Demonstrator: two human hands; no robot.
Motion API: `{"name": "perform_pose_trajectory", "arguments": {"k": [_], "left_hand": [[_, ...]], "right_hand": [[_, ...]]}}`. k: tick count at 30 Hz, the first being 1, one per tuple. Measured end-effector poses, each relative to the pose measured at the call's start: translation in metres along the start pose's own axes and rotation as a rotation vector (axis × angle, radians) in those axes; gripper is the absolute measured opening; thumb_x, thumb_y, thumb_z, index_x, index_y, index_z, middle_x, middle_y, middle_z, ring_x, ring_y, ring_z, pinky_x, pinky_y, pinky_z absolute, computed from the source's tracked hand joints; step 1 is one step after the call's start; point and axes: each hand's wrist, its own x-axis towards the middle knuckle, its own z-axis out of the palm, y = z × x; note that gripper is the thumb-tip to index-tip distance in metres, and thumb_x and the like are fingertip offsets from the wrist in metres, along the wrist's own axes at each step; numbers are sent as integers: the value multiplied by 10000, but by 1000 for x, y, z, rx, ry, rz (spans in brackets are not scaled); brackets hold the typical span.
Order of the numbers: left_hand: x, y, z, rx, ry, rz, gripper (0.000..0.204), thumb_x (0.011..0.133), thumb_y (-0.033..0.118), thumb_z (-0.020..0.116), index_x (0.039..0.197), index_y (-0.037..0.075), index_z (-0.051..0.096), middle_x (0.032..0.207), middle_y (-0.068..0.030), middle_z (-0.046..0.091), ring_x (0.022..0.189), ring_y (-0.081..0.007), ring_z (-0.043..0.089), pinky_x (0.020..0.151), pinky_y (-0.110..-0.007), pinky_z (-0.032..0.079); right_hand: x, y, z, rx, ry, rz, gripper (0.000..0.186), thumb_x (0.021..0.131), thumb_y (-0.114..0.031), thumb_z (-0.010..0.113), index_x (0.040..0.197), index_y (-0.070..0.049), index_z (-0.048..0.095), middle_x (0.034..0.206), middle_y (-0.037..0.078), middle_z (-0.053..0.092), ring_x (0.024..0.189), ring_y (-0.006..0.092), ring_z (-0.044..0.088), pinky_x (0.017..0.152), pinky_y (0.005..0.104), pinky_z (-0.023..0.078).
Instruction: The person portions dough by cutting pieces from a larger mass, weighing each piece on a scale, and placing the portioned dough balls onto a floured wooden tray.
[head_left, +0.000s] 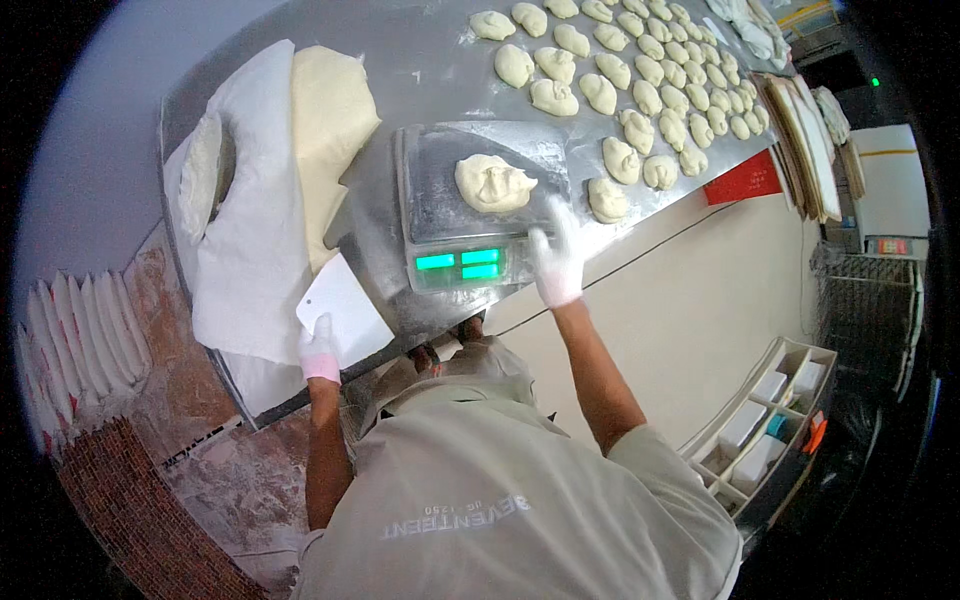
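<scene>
My left hand [320,352], in a white glove, grips a white flat dough scraper [346,308] at the table's near edge. Just beyond the scraper lies a large pale slab of dough [332,120], partly covered by a white cloth [250,260]. A digital scale [424,222] with green lit displays stands before me, and one lump of dough [494,184] rests on its plate. By the scale's right front corner is my right hand [558,258], also gloved, with its fingers apart and nothing in them.
Rows of small dough pieces [612,70] cover the far right of the metal table [430,60]. A red box [742,180] and stacked boards [800,150] stand beyond the right edge. White sacks [85,340] are on the left; a divided tray [762,425] sits lower right.
</scene>
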Motion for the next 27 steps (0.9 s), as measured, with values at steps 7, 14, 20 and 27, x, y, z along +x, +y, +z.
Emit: {"name": "perform_pose_trajectory", "arguments": {"k": [7,14,20,27], "left_hand": [[16,14,8,206,43,10,338,890,187,532,1144,-34,566,1085,-85,621,975,-185,569,871,-299,419],[14,78,-9,452,87,-61,338,897,234,512,1105,-22,583,1047,-162,630,970,-259,585,854,-338,428],[60,22,-42,429,113,295,333,891,264,510,1039,-19,605,1009,-186,637,949,-294,596,822,-361,443],[63,44,-25,525,80,109,334,883,272,509,1034,-9,606,965,-225,633,924,-370,594,781,-394,458]], "right_hand": [[-107,-28,16,409,-554,294,370,821,-99,504,1175,5,533,1168,199,543,1110,313,508,949,354,398],[-116,-31,39,389,-726,258,372,837,-133,504,1183,3,525,1145,192,541,1082,319,525,923,357,417],[-103,-55,68,455,-811,268,387,846,-145,503,1208,-8,506,1122,199,541,1090,320,515,931,366,409],[-86,-104,128,485,-736,192,430,850,-133,491,1242,37,438,1132,234,528,1049,340,534,919,371,416]]}}
